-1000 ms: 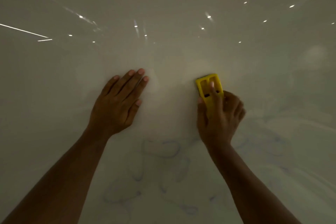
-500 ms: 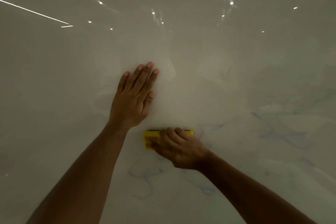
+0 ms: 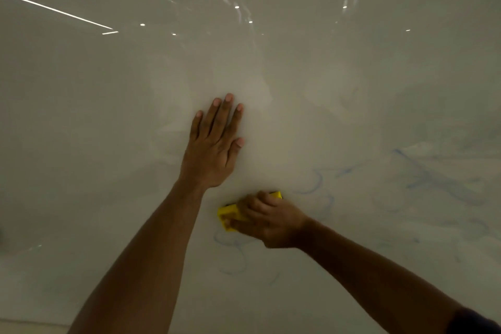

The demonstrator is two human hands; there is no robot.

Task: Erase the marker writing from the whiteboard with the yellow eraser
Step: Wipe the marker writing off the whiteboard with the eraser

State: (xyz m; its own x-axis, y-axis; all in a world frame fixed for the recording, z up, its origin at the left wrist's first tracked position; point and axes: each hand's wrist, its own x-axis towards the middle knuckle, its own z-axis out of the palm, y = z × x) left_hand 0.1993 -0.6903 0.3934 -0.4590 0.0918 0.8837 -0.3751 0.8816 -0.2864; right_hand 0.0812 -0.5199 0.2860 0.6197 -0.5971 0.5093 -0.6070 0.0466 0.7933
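Right hand (image 3: 267, 221) fingers clenched over yellow eraser (image 3: 230, 215), pressing it on whiteboard (image 3: 352, 89); eraser ends protrude past fingers. Left hand (image 3: 214, 149) flat, fingers released. Faint blue marker writing (image 3: 423, 179) nearby.

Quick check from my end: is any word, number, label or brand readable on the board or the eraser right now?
None can be read.
Whiteboard: only faint, smeared blue marker strokes to the right and below the eraser; no letter or number can be made out.
Yellow eraser: no label or brand shows; the right hand covers most of it.
Left hand: flat on the board, covering no visible writing.
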